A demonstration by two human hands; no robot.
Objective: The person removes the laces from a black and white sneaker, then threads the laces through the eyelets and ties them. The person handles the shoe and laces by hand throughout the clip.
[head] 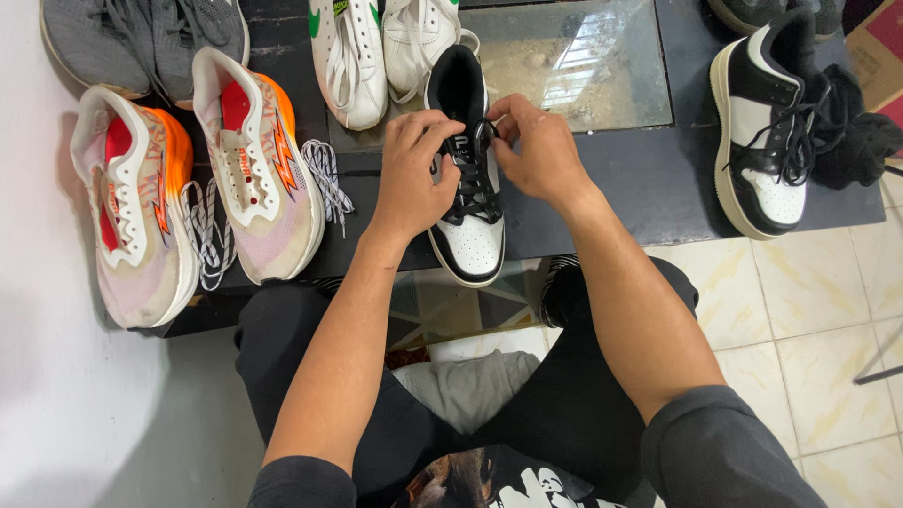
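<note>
From the head camera I see both hands working on one black-and-white sneaker (468,221), which stands on the near edge of a dark low table (649,183), toe pointing toward the person. The left hand (414,174) rests against the shoe's left side, fingers curled over the upper eyelets and pressed together on the black lace (475,183). The right hand (536,150) sits at the shoe's right side near the tongue, thumb and forefinger pinching a lace end by the top eyelets. I cannot tell exactly which strand each hand grips, as the fingers hide the contact.

Its matching black-and-white sneaker (767,132) lies well apart at the right end of the table, laces loose, just beside a black cloth (856,136). To the left stand two orange-and-white running shoes (198,179) without laces; patterned white laces (324,179) lie loose between and beside them. A white pair with green marks (376,47) and a grey pair (141,42) sit at the far edge. A glass panel (583,61) is set into the tabletop behind the hands
</note>
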